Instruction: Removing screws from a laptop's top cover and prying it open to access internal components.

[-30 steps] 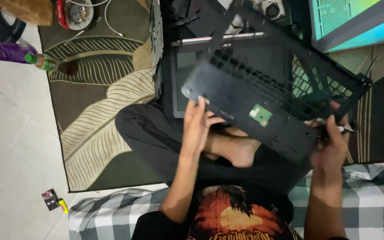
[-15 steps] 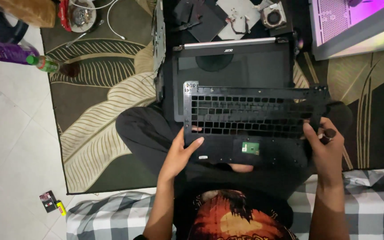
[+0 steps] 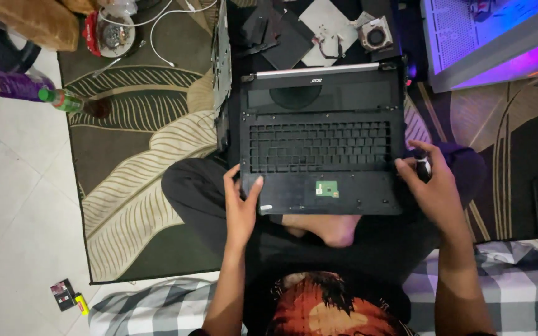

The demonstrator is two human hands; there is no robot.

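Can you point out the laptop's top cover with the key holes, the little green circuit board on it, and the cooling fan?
laptop top cover (image 3: pixel 319 146), head view, key-hole grid.
green circuit board (image 3: pixel 327 188), head view, its centre.
cooling fan (image 3: pixel 375 36), head view, round hub.

I see a glowing purple screen (image 3: pixel 499 37) top right; a purple bottle (image 3: pixel 7 84) top left; a small dark packet (image 3: pixel 65 294) bottom left on tiles

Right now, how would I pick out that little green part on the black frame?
Find the black keyboard frame held across the person's lap. Below its grid of empty key holes, near the front edge, sits a small green circuit board, the only green patch on the frame.
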